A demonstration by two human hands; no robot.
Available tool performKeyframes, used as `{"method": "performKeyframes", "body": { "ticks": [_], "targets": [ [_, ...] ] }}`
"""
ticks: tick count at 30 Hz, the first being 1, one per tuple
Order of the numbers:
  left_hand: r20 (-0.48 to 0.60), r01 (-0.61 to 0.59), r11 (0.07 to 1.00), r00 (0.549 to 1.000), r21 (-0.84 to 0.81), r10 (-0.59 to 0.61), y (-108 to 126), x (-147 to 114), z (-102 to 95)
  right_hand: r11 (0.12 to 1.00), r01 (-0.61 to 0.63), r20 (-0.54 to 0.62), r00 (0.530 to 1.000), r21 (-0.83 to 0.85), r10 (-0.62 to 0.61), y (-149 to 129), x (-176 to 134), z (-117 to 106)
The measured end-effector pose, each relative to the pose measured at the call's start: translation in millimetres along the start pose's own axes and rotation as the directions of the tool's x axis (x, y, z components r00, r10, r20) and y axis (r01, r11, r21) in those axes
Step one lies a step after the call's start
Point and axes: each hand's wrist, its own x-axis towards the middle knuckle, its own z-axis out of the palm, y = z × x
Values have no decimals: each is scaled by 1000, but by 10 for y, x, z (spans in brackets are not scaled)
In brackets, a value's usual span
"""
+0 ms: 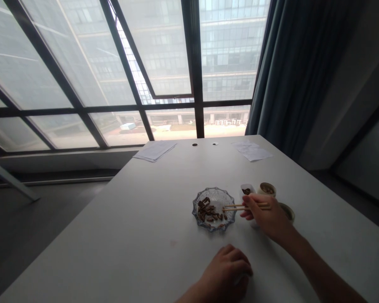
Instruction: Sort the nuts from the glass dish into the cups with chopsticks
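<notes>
My right hand [265,212] is closed round a pair of wooden chopsticks [236,207]. Their tips reach over the right part of a scalloped clear glass dish [229,194], close to small, dark brown, elongated pieces [205,210] heaped mostly at its left and middle. What kind the pieces are, I cannot tell. Behind my right hand is a small white cup [246,186] with dark pieces inside. Nearer me, my left hand [225,269] rests on the table with its fingers curled in, in front of the dish and touching no other object.
A round container [267,188] with brownish contents stands right of the cup. Another container [287,211] is partly hidden by my right hand. Paper sheets [154,150] lie at the white table's [139,210] far left, more papers [252,150] at the far right. Windows and a dark curtain [284,84] stand beyond.
</notes>
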Motion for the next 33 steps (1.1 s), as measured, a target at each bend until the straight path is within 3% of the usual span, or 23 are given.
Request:
{"method": "performKeyframes", "body": {
  "ticks": [7,16,20,23,25,29,33],
  "targets": [
    [2,13,1000,1000,10,-13,18,4,5,995,15,25,1000,-100,-12,93,24,68],
    [55,23,999,998,41,-25,31,14,-31,995,41,-90,995,-91,-49,66,22,100],
    [36,17,1000,999,25,-18,19,6,-19,999,48,-240,970,-17,-50,-131,-41,-118],
    [24,14,1000,1000,22,-14,13,2,-9,995,76,-418,903,-67,-97,-207,-55,-386],
    [23,7,1000,1000,17,-7,12,2,-10,987,78,-478,868,-141,-137,-201,-35,-545],
    [31,8,1000,999,7,-8,10,4,-15,970,74,-436,884,-231,-171,-149,27,-703],
    [31,13,1000,999,22,-14,-3,2,-4,975,85,-409,898,-204,-164,-148,29,-711]
  ]
}}
